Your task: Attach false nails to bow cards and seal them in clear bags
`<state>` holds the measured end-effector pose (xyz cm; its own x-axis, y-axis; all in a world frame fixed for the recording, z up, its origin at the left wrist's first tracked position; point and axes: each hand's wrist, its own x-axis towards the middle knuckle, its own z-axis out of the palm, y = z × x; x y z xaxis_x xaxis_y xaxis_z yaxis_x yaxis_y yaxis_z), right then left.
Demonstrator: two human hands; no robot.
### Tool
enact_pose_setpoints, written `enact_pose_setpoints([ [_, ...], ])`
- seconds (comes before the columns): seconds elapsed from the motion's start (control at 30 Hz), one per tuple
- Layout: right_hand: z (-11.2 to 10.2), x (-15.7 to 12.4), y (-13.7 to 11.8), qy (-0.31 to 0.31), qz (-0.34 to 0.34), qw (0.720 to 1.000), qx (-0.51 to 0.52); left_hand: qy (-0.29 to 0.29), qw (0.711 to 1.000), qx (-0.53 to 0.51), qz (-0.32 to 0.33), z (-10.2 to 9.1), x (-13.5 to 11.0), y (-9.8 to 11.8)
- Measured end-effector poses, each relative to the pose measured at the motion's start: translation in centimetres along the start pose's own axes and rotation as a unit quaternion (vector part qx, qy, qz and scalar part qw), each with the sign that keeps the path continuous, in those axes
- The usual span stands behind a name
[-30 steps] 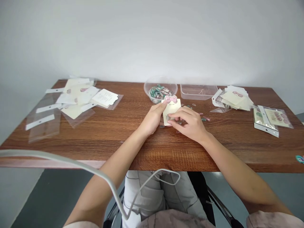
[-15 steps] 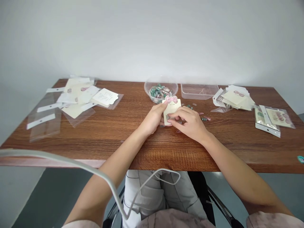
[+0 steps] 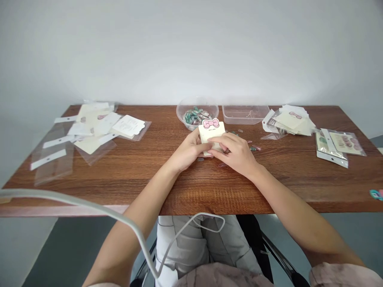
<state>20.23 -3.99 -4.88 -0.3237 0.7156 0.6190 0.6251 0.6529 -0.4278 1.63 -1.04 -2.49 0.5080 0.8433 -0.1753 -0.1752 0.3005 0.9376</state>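
Note:
A cream card with a pink bow printed at its top (image 3: 212,129) stands tilted up at the middle of the wooden table (image 3: 179,179). My left hand (image 3: 187,151) grips its lower left edge. My right hand (image 3: 236,153) is closed over the card's lower part, fingers pinched on it; what is under the fingertips is hidden. Several small green and pink pieces (image 3: 254,148) lie loose on the table just right of my hands. A clear round bowl (image 3: 197,112) with more such pieces sits right behind the card.
A clear rectangular tub (image 3: 245,114) stands beside the bowl. Clear sleeves and blank cards (image 3: 95,123) are spread at the left. Bagged cards (image 3: 289,121) and finished packets (image 3: 338,145) lie at the right. A grey cable (image 3: 89,207) crosses in front of the table edge.
Both hands and the card shifted slightly left and nearer together; my left hand's fingers now close on the card's lower edge. The view tilted a little.

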Motion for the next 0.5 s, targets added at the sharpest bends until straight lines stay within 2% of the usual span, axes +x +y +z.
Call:
enact_pose_setpoints([
  [0.13,-0.4,0.1,-0.3,0.071,-0.034,0.997,-0.024,0.034,0.999,-0.024,0.024,-0.7,0.1,0.5],
  [0.23,-0.5,0.1,-0.5,0.073,-0.045,0.996,-0.033,0.068,0.996,-0.032,0.055,-1.3,0.0,1.2],
  [0.3,-0.2,0.0,-0.5,0.036,-0.068,0.997,-0.027,0.089,0.993,-0.035,0.065,-1.7,0.0,1.6],
  [0.4,0.7,-0.3,-0.1,-0.056,-0.098,0.993,-0.037,0.106,0.992,-0.042,0.06,-2.2,-0.1,2.0],
  [0.5,1.6,-0.7,0.2,-0.133,-0.1,0.984,-0.069,0.108,0.991,-0.05,0.056,-2.4,0.0,2.2],
])
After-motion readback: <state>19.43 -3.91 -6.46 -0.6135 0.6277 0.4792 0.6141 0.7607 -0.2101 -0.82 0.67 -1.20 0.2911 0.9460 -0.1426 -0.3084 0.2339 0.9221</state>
